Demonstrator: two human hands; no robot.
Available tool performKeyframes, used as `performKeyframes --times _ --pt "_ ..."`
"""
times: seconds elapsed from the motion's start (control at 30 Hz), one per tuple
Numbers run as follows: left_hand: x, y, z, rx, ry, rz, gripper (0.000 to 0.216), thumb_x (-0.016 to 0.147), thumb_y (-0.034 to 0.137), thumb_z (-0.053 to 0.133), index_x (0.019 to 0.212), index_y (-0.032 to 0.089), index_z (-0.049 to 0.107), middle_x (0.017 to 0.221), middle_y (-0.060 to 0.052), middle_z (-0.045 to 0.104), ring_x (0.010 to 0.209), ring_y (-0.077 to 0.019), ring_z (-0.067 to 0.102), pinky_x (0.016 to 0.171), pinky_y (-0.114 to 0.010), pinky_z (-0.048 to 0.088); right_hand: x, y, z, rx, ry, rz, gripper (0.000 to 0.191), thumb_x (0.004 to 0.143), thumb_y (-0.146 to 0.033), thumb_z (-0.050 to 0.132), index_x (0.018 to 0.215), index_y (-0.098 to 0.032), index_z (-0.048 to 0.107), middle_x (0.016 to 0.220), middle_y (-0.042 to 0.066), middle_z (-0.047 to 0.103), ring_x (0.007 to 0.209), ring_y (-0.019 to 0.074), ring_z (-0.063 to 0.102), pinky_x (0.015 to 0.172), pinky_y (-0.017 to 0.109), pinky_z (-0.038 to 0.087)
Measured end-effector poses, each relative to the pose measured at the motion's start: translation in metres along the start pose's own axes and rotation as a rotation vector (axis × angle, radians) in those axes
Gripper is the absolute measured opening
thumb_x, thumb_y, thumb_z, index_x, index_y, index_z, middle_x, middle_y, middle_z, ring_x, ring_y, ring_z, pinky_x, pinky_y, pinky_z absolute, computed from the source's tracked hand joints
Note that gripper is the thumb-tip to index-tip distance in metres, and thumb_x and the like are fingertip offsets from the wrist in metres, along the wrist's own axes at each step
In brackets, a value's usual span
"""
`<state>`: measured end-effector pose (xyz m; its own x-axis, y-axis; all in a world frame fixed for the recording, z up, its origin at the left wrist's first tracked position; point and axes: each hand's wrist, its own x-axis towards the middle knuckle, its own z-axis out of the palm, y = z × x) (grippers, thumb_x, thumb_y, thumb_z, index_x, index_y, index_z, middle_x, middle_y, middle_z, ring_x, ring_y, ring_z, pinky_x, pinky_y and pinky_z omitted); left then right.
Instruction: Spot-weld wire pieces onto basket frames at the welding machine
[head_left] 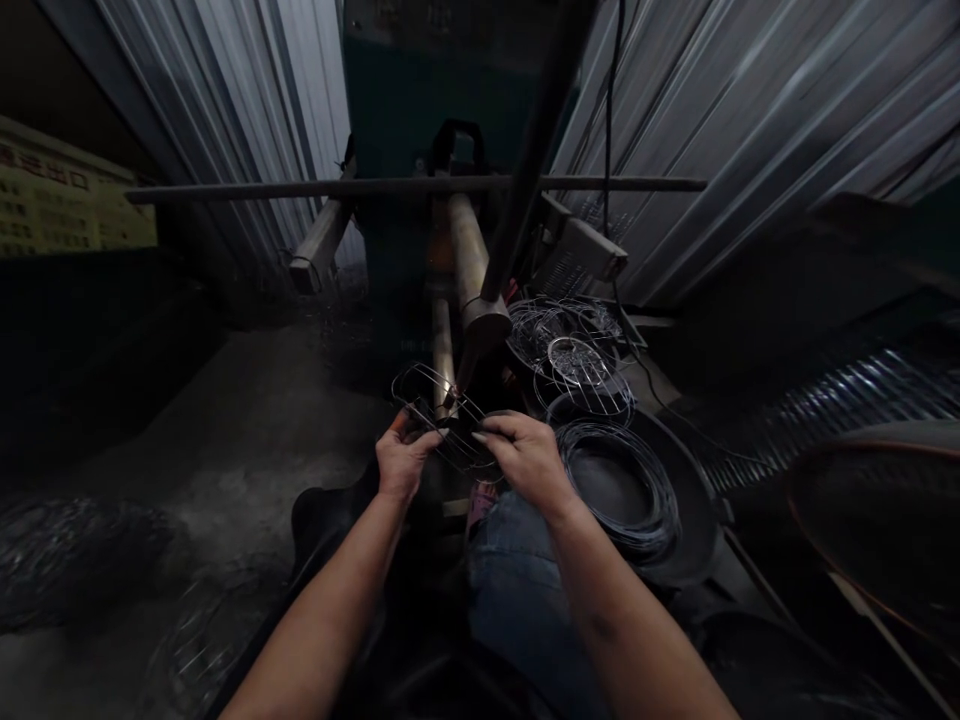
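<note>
Bare metal wire, bent into an openwork frame (pixel 469 405), is held just beneath a machine's metal rods, the fingers of the left hand (pixel 405 462) pinched closed on its left side and those of the right hand (pixel 531 458) nearly closed at its right. To the right, a dark round tray (pixel 696 495) contains a coil of wire rings (pixel 664 505) along its left side; beyond its far edge lie tangled wire pieces (pixel 536 325). Far left stands a yellow crate (pixel 75 210), contents hidden.
</note>
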<state>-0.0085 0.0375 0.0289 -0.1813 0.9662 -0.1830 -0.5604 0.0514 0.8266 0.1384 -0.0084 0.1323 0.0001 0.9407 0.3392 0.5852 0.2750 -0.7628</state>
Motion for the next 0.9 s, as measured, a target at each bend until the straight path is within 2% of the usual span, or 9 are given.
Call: performKeyframes --times 0.27,0.47,0.57,0.63,0.7,0.8,0.9 --pt "0.006 -0.002 0.003 -0.008 -0.015 -0.041 0.067 0.041 0.017 0.087 0.103 0.012 0.063 0.083 -0.003 0.068 0.069 -0.0135 0.061 0.069 -0.026 0.048 0.015 -0.001 0.001 -0.081 -0.032 0.053 0.013 0.074 -0.013 0.065 0.063 -0.018 0.069 0.069 0.002 0.066 0.067 0.0158 0.060 0.063 0.025 0.042" --pt "0.000 -0.006 0.000 0.015 -0.035 -0.075 0.061 0.044 0.020 0.087 0.100 0.012 0.064 0.082 -0.002 0.067 0.068 -0.0120 0.060 0.068 -0.024 0.046 0.017 -0.007 0.001 -0.124 -0.032 0.062 0.014 0.075 -0.013 0.063 0.066 -0.019 0.070 0.071 0.003 0.068 0.070 0.0176 0.061 0.067 0.027 0.044" --pt "-0.005 -0.003 0.001 0.010 -0.041 -0.101 0.061 0.044 0.020 0.087 0.099 0.013 0.064 0.081 -0.002 0.067 0.066 -0.0116 0.059 0.065 -0.024 0.046 0.007 -0.003 -0.005 -0.050 0.006 0.042 0.009 0.076 -0.017 0.064 0.075 -0.020 0.072 0.086 0.005 0.071 0.081 0.0196 0.064 0.075 0.029 0.047" --pt "-0.007 0.000 0.002 -0.002 -0.038 -0.118 0.062 0.043 0.019 0.087 0.100 0.012 0.064 0.080 -0.002 0.067 0.065 -0.0115 0.059 0.062 -0.023 0.046 -0.008 0.007 -0.011 0.022 0.050 0.046 0.008 0.075 -0.022 0.067 0.081 -0.020 0.073 0.100 0.006 0.070 0.093 0.0217 0.064 0.083 0.031 0.049" --pt "-0.008 0.003 0.001 -0.013 -0.032 -0.137 0.062 0.042 0.019 0.087 0.098 0.012 0.064 0.080 -0.003 0.067 0.065 -0.0125 0.060 0.060 -0.024 0.046 -0.025 0.019 -0.017 0.073 0.094 0.084 0.011 0.073 -0.025 0.070 0.083 -0.021 0.073 0.105 0.007 0.069 0.099 0.0237 0.063 0.087 0.033 0.049" --pt "-0.008 0.003 -0.003 -0.046 -0.014 -0.199 0.057 0.043 0.023 0.087 0.093 0.012 0.064 0.076 -0.004 0.067 0.065 -0.0166 0.062 0.060 -0.028 0.049 -0.043 0.032 -0.020 0.120 0.071 0.120 0.009 0.074 -0.026 0.069 0.080 -0.021 0.073 0.097 0.006 0.070 0.094 0.0231 0.064 0.085 0.033 0.050" --pt "-0.006 0.002 -0.007 -0.068 0.015 -0.247 0.055 0.044 0.026 0.087 0.092 0.013 0.062 0.074 -0.004 0.067 0.066 -0.0200 0.064 0.061 -0.033 0.051 -0.040 0.030 -0.014 0.158 -0.001 0.079 0.009 0.076 -0.023 0.066 0.080 -0.021 0.074 0.091 0.005 0.071 0.087 0.0206 0.065 0.080 0.030 0.050"
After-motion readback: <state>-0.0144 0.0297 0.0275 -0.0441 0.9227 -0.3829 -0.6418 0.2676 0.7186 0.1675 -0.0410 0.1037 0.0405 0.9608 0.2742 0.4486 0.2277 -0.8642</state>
